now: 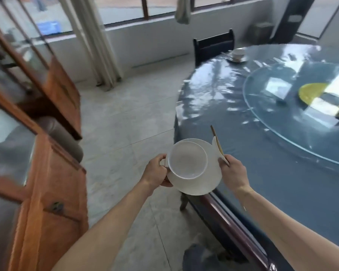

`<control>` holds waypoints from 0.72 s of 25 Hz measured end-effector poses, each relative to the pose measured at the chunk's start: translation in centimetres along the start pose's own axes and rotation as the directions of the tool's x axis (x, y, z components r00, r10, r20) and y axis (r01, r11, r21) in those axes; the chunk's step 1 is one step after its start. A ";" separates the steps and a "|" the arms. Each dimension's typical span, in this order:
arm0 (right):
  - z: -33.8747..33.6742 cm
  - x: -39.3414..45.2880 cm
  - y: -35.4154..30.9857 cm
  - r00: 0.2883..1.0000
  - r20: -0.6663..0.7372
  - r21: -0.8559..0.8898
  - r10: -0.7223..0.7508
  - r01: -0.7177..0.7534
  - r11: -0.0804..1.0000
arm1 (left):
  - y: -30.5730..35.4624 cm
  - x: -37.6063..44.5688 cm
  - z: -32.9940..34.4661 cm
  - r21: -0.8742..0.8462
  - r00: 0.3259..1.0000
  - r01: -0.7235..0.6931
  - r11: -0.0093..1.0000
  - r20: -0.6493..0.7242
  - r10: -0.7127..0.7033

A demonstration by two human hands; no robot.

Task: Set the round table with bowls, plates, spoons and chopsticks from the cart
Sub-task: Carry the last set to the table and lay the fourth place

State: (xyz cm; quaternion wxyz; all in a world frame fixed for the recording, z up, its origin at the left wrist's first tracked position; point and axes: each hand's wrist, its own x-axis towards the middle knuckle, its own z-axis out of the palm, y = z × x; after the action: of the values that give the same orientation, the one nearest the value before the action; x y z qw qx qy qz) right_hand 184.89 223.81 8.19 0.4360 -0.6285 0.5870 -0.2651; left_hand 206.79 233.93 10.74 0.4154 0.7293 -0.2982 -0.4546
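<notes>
A white bowl [187,160] sits on a white plate [202,182], carried in the air at the near left edge of the round table [262,153]. My left hand [156,171] grips the plate's left rim under the bowl. My right hand [234,172] holds the right rim together with a pair of wooden chopsticks [216,138] and a white spoon [216,148] that stick up past the plate. A second bowl on a plate [238,55] stands set at the table's far edge.
A glass turntable [294,114] with a yellow disc [311,92] covers the table's middle. A dark chair [213,47] stands at the far side. A wooden glass-door cabinet [37,133] lines the left, with tiled floor [125,118] between it and the table.
</notes>
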 end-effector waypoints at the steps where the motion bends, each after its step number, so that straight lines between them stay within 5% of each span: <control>1: -0.7 1.0 0.4 0.999 -0.035 0.012 0.024 -0.024 1.000 | 1.0 1.3 1.0 0.015 0.999 -0.011 1.000 0.031 0.011; 11: -8.9 7.2 5.1 0.922 -0.307 0.079 0.236 -0.223 0.972 | 8.4 11.9 12.9 0.204 0.953 -0.029 0.979 0.301 -0.034; 18: -10.7 7.4 9.4 0.796 -0.431 0.164 0.426 -0.395 0.904 | 9.3 16.6 19.4 0.333 0.864 -0.069 0.940 0.491 -0.110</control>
State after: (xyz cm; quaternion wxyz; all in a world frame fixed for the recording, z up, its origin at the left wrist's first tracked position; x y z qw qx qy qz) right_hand 172.33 214.72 3.90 0.3528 -0.3915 0.7859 -0.3234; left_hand 195.39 209.53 7.34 0.1864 0.6492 -0.4618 -0.5749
